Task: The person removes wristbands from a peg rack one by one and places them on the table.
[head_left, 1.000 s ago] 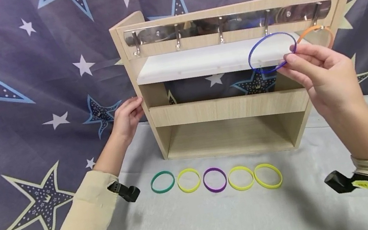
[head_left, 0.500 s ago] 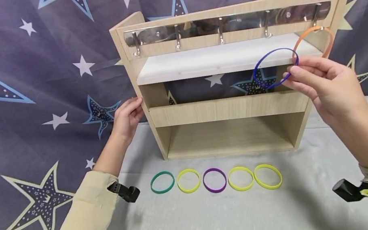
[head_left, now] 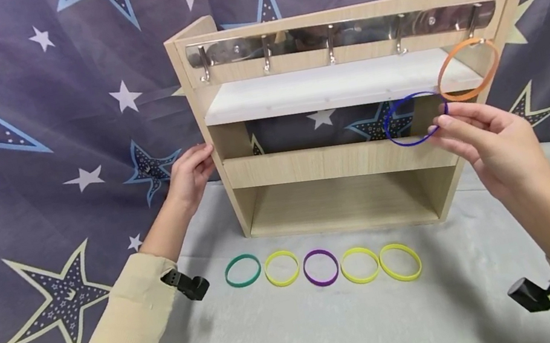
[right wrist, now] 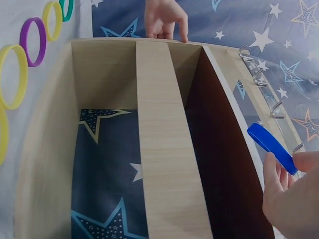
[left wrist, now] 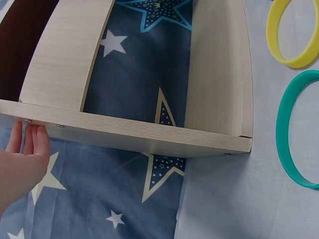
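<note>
A blue wristband (head_left: 405, 143) is pinched between the thumb and fingers of my right hand (head_left: 503, 149), in front of the wooden shelf's middle board. Just above that hand, an orange wristband (head_left: 467, 95) hangs from the rightmost hook (head_left: 472, 21). My left hand (head_left: 189, 177) touches the shelf's left side panel with its fingertips; in the left wrist view the fingers (left wrist: 42, 142) lie against that panel with nothing held. The right wrist view shows the blue wristband (right wrist: 271, 148) edge-on at my fingertips.
The wooden shelf (head_left: 345, 162) carries a metal hook rail (head_left: 296, 42) with several hooks. On the pale cloth before it lie a green wristband (head_left: 245, 285), a purple wristband (head_left: 324, 283) and several yellow wristbands (head_left: 404, 279). A star-patterned curtain (head_left: 92, 105) hangs behind.
My right hand has lowered with the blue wristband, from near the white shelf board to the middle board. More of the orange wristband shows now. My left hand has stayed put.
</note>
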`<state>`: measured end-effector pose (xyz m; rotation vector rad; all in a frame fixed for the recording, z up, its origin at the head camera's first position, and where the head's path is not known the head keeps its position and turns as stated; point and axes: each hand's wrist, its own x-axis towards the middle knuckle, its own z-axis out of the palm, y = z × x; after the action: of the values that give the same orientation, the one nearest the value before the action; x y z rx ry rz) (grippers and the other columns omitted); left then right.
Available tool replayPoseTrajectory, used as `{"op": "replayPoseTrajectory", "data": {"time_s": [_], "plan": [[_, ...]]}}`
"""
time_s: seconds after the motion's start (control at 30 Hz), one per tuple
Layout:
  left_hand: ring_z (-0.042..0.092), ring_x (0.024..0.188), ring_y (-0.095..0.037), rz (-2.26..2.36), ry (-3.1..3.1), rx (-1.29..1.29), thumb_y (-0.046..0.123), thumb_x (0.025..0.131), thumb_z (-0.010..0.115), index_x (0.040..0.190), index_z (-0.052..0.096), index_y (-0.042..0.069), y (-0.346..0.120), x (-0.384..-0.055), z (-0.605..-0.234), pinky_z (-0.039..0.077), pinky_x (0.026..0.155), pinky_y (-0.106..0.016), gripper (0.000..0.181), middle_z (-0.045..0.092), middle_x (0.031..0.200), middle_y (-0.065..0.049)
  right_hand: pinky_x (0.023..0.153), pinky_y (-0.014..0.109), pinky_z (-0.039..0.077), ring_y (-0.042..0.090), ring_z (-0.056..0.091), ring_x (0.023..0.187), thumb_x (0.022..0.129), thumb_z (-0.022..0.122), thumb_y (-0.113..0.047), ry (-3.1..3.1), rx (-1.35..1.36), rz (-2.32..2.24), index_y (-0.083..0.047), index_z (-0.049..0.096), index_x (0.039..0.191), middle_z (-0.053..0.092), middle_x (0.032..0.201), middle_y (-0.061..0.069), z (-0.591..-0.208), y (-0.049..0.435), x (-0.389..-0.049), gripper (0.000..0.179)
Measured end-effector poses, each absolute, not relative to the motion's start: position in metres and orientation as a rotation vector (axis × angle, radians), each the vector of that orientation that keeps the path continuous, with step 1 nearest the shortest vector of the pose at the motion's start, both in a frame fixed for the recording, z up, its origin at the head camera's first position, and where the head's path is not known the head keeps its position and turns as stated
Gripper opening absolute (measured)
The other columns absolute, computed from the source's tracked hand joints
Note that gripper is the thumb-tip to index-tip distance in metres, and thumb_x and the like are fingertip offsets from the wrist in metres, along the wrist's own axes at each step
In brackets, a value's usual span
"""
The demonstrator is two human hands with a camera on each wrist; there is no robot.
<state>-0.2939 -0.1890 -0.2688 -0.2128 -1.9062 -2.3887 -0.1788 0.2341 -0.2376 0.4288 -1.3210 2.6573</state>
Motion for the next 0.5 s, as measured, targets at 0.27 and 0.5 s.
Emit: {"op": "replayPoseTrajectory", "data": {"time_s": [0.27,0.5], "plan": [[0.061,0.092,-0.006,-2.400,-1.895,-0.228,0.015,0.095,0.055,0.095,0.063,0.013,-0.189,-0.295,-0.269,0.048,0.089,-0.018,0.008,0.064,0.095,0.005,0.076,0.029,0.059,0.022,0.074,0.079,0.088,0.052,0.017,-1.412,0.373,2.674,0.002,0.071,0.096,0.074,0.084,0.012,-0.253,0.241,-0.177,0.025],[0.061,0.091,-0.005,-2.399,-1.888,-0.226,0.014,0.096,0.054,0.095,0.062,0.013,-0.189,-0.294,-0.269,0.048,0.089,-0.018,0.009,0.063,0.095,0.005,0.076,0.030,0.059,0.022,0.074,0.080,0.089,0.049,0.018,-1.426,0.401,2.704,0.004,0.070,0.096,0.075,0.086,0.013,-0.266,0.245,-0.177,0.026]]}}
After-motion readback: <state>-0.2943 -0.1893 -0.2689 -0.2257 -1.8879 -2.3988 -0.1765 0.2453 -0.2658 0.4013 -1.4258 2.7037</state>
